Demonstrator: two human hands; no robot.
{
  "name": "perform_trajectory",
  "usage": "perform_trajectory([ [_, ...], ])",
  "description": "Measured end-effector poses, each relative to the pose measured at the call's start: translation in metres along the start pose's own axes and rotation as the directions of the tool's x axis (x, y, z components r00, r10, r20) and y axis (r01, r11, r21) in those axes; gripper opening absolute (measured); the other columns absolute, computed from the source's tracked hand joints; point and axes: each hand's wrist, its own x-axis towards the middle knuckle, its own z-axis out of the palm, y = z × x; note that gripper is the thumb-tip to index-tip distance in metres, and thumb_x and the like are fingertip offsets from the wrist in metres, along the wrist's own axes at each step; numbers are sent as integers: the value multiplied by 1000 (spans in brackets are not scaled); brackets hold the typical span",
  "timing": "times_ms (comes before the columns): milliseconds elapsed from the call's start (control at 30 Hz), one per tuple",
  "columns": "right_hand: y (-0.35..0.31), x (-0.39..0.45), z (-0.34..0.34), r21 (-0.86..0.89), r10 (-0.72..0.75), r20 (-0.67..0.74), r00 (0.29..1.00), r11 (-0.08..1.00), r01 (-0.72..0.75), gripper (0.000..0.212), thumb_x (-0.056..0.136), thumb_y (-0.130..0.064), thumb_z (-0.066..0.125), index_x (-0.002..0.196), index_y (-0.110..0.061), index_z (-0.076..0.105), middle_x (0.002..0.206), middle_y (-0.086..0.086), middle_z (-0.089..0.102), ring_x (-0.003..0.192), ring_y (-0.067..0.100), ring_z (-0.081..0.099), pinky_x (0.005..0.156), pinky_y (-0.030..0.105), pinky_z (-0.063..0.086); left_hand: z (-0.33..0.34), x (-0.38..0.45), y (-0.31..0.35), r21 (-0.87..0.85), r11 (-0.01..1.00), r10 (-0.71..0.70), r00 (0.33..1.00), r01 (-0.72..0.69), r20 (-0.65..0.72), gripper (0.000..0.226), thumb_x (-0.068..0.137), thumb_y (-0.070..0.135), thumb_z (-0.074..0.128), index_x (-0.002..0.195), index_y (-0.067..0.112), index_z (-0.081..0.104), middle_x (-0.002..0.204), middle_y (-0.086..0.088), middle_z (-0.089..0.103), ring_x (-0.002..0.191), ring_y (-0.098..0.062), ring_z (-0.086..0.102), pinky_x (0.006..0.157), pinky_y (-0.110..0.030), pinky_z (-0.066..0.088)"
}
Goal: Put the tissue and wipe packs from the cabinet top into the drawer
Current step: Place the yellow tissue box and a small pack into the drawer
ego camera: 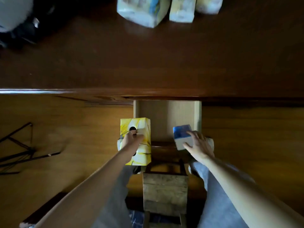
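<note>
Landmark: the open drawer (pixel 167 119), pulled out from under the front edge of the cabinet top (pixel 148 63), light wood inside, floor of it bare.

A yellow tissue box (pixel 136 129) is held by the left hand (pixel 131 140) over the drawer's left wall, overhanging that edge outward; the fingers are closed around the box from the near side, one fingertip at the dark oval opening on top. Whether the box touches the drawer rim cannot be told.

A blue-and-white pack (pixel 181 135) is gripped by the right hand (pixel 197 143) at the drawer's near right corner, fingers spread and wrapped over its right side. The pack is tilted, blue face up, just inside the right wall.

Open room is seen in the drawer between the two items and toward its back.

Behind the drawer, at the far edge of the cabinet top, three wrapped packs (pixel 143 10) are lined up side by side, blurred; probably tissue packs, print unreadable. A wide bare stretch of cabinet top lies between them and the drawer.

A wooden stool (pixel 165 191) is seen in front of the drawer, between the person's legs.
</note>
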Motion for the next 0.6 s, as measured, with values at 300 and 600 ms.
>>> perform_trajectory([
  [300,32,86,59,36,-105,-19,994,994,106,38,99,-36,58,137,-34,54,148,-3,52,125,19,58,87,32,49,73,98,-26,80,956,274,956,-283,103,25,85,36,77,105,24,68,97,4,75,88,-15,69,75,-34,57],
  [600,50,187,66,-296,-281,-92,955,924,243,37,99,-36,60,135,-31,59,137,-7,56,122,16,57,91,36,56,133,190,-28,189,875,431,894,-447,118,52,84,47,77,125,16,66,89,13,69,80,-5,67,62,-20,56],
])
